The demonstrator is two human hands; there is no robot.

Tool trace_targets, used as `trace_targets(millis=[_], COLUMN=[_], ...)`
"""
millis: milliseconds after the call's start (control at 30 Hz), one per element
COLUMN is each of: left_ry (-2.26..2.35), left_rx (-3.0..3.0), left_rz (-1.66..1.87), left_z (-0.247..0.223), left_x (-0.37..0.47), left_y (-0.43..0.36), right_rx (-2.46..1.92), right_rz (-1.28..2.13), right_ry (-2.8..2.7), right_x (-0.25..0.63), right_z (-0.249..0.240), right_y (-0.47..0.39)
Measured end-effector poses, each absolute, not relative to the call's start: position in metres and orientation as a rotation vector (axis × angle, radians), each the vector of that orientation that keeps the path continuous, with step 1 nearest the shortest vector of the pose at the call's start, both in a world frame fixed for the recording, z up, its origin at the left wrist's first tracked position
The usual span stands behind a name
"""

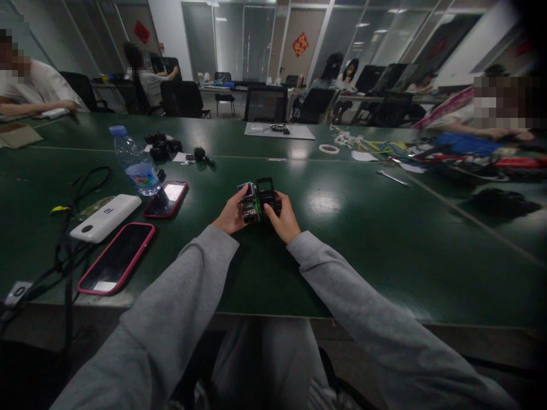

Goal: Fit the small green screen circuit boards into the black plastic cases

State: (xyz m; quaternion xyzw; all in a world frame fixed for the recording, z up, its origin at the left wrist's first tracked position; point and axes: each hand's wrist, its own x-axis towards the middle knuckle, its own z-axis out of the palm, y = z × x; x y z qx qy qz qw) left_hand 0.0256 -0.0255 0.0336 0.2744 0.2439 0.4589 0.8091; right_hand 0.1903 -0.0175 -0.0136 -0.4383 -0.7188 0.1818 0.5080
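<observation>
My left hand (pixel 232 212) holds a small green circuit board (pixel 251 209) with a little screen at its top, the thumb resting near the screen. Right beside it, my right hand (pixel 282 216) grips a black plastic housing (pixel 266 192) with a rectangular opening at its upper end, thumb on its front. Board and housing are side by side above the green table (pixel 273 273); whether they touch, I cannot tell. The fingers behind both parts are hidden.
On the left lie two red-edged phones (pixel 117 259) (pixel 166 199), a white power bank (pixel 106 218), black cables and a water bottle (pixel 139 165). Farther off are a white board (pixel 256 131), a tape roll (pixel 329 149), a metal tool (pixel 393 178) and piled cables. People sit beyond.
</observation>
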Motion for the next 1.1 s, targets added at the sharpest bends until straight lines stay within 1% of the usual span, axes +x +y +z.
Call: trace_targets(millis=[500, 1100], left_ry=[0.544, 0.578], left_rx=[0.582, 0.609], left_rz=[0.957, 0.947], left_z=[0.0313, 0.0302], left_x=[0.0268, 0.0297], left_y=[-0.0232, -0.0220], right_rx=[-1.087, -1.107], right_rz=[0.490, 0.442], right_ry=[-1.713, -1.724], right_x=[0.1903, 0.1906], right_z=[-0.0168, -0.0190], right_y=[-0.0158, -0.0155])
